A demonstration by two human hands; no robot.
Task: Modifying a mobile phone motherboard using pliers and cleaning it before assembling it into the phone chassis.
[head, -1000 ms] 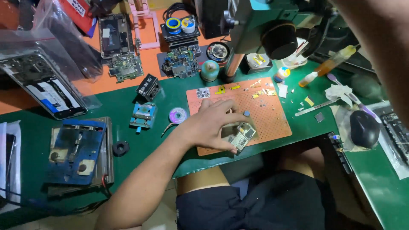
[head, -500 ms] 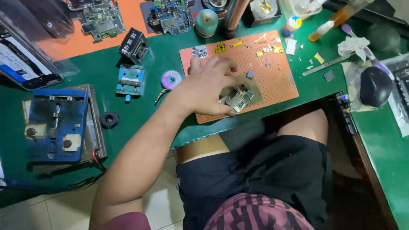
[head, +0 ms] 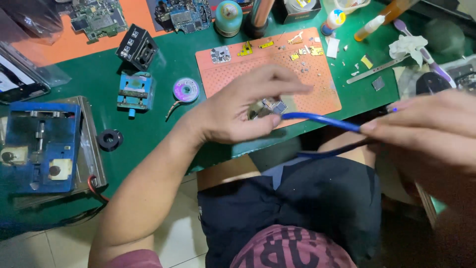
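Chip module (head: 271,106) pinched in left hand (head: 238,106) fingertips, lifted just above orange mat (head: 317,84) front edge. Right hand (head: 426,129) fingers pressed around blue tweezers (head: 322,120), tips beside module. Solder wick spool (head: 186,90) on green bench (head: 158,124).

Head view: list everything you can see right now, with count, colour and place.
small circuit part: one, metallic, in left hand's fingers
tweezers: one, blue, in right hand
work mat: one, orange, centre of green bench
solder wick spool: one, purple, left of mat
small vise: one, light blue, beside spool
fixture: one, dark blue, far left
left hand: over mat's near edge
right hand: right edge
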